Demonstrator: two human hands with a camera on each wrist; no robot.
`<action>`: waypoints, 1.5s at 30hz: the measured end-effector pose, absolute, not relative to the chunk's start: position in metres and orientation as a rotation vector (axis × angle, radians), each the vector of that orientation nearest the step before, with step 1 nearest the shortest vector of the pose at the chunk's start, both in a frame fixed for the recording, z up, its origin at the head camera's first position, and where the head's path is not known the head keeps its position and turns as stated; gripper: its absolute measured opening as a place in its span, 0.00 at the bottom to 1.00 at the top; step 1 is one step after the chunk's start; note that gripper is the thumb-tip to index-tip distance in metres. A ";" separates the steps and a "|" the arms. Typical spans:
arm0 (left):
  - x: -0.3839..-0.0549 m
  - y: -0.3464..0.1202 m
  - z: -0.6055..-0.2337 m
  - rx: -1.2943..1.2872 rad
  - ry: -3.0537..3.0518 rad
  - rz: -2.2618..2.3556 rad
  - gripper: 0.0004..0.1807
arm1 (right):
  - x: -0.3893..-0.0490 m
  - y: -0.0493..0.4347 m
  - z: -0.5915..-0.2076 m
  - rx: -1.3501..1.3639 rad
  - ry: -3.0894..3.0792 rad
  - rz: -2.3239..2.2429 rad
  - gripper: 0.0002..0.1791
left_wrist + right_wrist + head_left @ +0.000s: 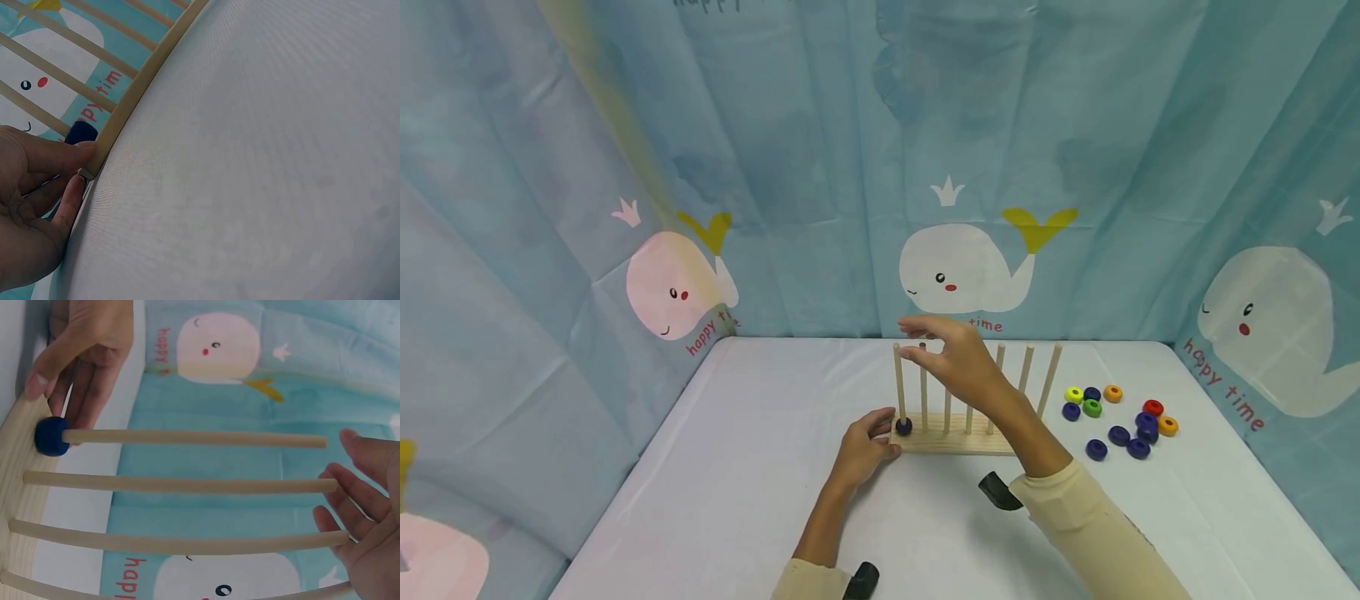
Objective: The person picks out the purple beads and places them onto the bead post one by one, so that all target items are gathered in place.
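Note:
A wooden peg rack (955, 445) stands on the white table, with several upright pegs in a row. One dark blue bead (52, 436) sits at the foot of the leftmost peg (206, 437), against the base. My left hand (859, 450) grips the left end of the base, thumb at the front corner and fingers behind, as the left wrist view also shows. Up at the tops of the left pegs is my right hand (964, 360). Its thumb and fingers are spread apart around the leftmost peg's tip, holding nothing. In the head view the right forearm partly covers the right-hand pegs.
To the right of the rack lie several loose beads: dark blue (1096, 450), yellow (1074, 394), green (1092, 408), orange (1167, 426) and red (1153, 407). A blue curtain (805, 167) with whale prints hangs behind and beside the table (737, 467).

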State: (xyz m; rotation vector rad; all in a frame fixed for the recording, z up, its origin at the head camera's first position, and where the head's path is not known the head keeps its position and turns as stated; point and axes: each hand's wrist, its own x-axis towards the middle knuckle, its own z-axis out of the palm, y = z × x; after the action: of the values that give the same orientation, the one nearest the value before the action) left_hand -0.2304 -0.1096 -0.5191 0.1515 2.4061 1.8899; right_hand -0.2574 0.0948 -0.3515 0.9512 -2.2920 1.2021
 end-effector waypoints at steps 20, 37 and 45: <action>-0.228 -0.107 -0.517 0.162 2.391 1.922 0.38 | -0.243 0.134 -0.348 0.833 -2.206 1.181 0.22; -0.232 -0.107 -0.520 0.148 2.428 1.885 0.37 | -0.227 0.170 -0.353 0.694 -2.092 1.181 0.21; -0.231 -0.108 -0.520 0.142 2.435 1.886 0.37 | -0.215 0.183 -0.356 0.624 -2.050 1.199 0.20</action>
State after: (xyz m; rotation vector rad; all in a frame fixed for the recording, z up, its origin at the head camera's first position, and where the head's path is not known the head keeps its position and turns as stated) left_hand -0.2312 -0.1083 -0.5202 0.1424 2.4351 1.8864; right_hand -0.2155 0.1827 -0.3557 0.6243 -2.0503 1.1987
